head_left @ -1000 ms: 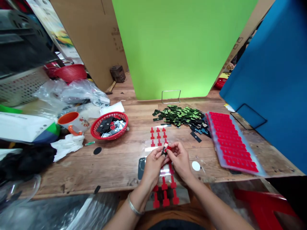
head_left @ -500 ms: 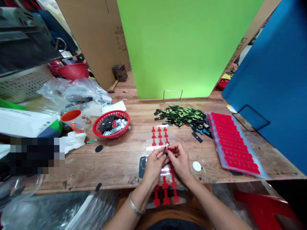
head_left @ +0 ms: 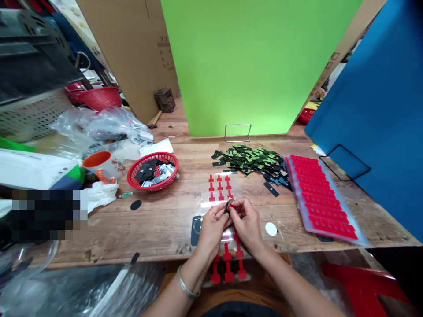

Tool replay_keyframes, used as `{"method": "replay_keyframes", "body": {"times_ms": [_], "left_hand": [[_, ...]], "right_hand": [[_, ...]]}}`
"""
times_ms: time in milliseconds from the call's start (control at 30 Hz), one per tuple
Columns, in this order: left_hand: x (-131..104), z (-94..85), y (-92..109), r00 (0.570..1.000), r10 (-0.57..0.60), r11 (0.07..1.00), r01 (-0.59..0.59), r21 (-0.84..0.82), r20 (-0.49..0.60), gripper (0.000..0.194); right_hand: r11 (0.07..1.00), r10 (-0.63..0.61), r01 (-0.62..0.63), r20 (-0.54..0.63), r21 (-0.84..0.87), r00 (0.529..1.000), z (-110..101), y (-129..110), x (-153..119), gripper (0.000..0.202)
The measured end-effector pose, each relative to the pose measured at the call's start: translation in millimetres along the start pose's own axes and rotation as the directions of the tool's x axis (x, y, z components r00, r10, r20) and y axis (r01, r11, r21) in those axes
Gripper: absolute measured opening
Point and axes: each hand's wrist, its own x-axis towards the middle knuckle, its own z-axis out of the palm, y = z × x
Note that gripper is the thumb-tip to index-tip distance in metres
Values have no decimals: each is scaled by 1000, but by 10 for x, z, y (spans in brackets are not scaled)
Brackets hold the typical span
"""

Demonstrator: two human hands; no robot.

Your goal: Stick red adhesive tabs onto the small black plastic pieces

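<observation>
My left hand [head_left: 213, 222] pinches a small black piece [head_left: 226, 207] over the table. Against it, my right hand [head_left: 245, 220] closes its fingertips on a small red piece [head_left: 232, 205]. The two hands touch, so the shapes of both pieces are mostly hidden. Beneath them lies a clear plastic sheet [head_left: 205, 198] bearing rows of red T-shaped stickers [head_left: 228, 252]; its near end hangs past the table edge. Beyond the sheet is a heap of small black and green flat pieces [head_left: 251, 158].
To the left sit a red basket [head_left: 176, 169] of flat pieces and an orange-and-white mug [head_left: 110, 166]. A stack of red sticker sheets [head_left: 322, 198] lies at right. Green [head_left: 261, 66] and blue [head_left: 373, 114] panels stand behind. A white disc [head_left: 271, 229] rests near my right hand.
Both hands stay nearly in place over the sheet. The black and red pieces between the fingertips have shifted slightly, and the view has moved a touch.
</observation>
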Motion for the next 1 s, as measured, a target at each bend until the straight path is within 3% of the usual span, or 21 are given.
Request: {"method": "replay_keyframes", "body": {"times_ms": [233,400,633,1000], "left_hand": [[12,9,-28,995,74,996,-71,52,-63,34],[12,28,-21,990,120,990,-114,83,-75,35],[8,43,-32,995,86,995,-84,53,-51,37],[-9,53,-35,995,93,993,-91,74,-24,35]], "right_hand": [[996,-54,56,30,-65,998,-18,-77,-44,7],[964,-196,189,-20,-189,980,-58,-136,-18,9],[995,-50,46,-42,-91,998,-130,-190,126,8],[996,-45,41,-45,-81,998,-131,-190,143,8]]}}
